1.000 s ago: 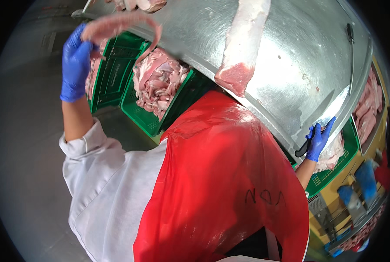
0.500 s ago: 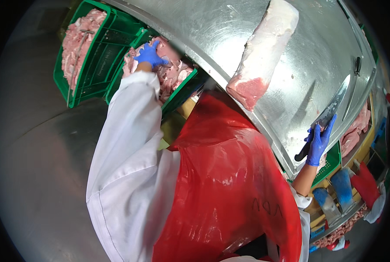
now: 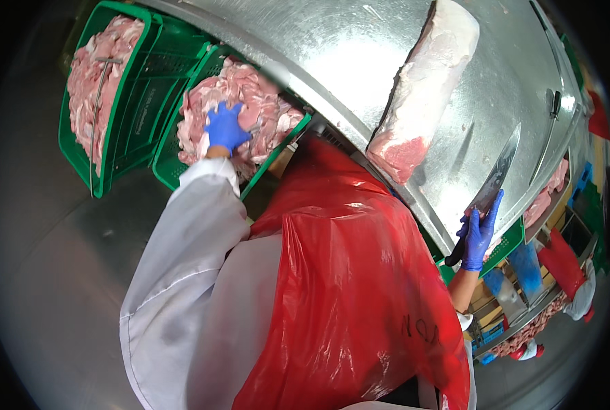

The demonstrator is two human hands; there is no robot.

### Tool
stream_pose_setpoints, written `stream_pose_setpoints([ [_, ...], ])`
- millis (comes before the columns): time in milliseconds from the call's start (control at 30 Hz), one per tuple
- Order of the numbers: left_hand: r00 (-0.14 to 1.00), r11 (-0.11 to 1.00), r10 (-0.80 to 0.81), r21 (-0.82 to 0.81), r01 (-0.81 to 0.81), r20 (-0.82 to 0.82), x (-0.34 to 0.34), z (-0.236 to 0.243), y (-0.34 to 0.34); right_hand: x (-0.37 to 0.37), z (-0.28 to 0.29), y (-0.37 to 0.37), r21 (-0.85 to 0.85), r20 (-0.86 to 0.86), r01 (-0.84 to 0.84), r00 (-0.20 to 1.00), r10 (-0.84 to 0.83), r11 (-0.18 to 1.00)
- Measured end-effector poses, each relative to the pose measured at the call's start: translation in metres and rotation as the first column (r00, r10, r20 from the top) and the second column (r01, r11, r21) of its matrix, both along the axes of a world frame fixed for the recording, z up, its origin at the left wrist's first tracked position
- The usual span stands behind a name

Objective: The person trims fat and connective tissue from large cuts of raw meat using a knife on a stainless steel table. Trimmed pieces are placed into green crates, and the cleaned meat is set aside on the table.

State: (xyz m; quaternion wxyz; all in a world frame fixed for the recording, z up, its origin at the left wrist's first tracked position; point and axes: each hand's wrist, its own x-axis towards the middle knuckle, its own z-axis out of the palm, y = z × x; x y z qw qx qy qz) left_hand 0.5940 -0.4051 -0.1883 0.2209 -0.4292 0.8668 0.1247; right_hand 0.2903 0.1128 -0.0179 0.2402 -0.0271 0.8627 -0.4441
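Note:
My left hand, in a blue glove, rests with spread fingers on pink meat trimmings heaped in a green crate. Whether a fingertip presses into a piece is hidden. Over the near right corner of the steel table, my right hand, also gloved, is closed round the black handle of a large butcher knife. Its broad blade points away from me. A long pork loin, pale with fat and red at its near cut end, lies on the table between my hands.
Another green crate of trimmings stands at the far left, a metal T-handled hook rod over it. On the steel table a thin black-handled tool lies right. More meat and co-workers in red aprons are beyond.
My left hand has drawn back toward me over the trimmings, fingers still spread. The view has shifted a little; the knife stays in my right hand and the loin lies as before.

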Motion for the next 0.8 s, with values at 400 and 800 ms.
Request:
stream_pose_setpoints([
  [400, 0.976, 0.893, 0.012, 0.436, -0.107, 0.216, 0.161, -0.038, 0.013, 0.029, -0.003, -0.022, -0.033, 0.056, 0.14, 0.989, -0.138, 0.99],
  [800, -0.359, -0.164, -0.795, -0.395, 0.904, -0.489, -0.308, 0.104, 0.115, 0.043, 0.019, 0.013, -0.152, -0.062, 0.229, 0.969, -0.241, 0.961],
])
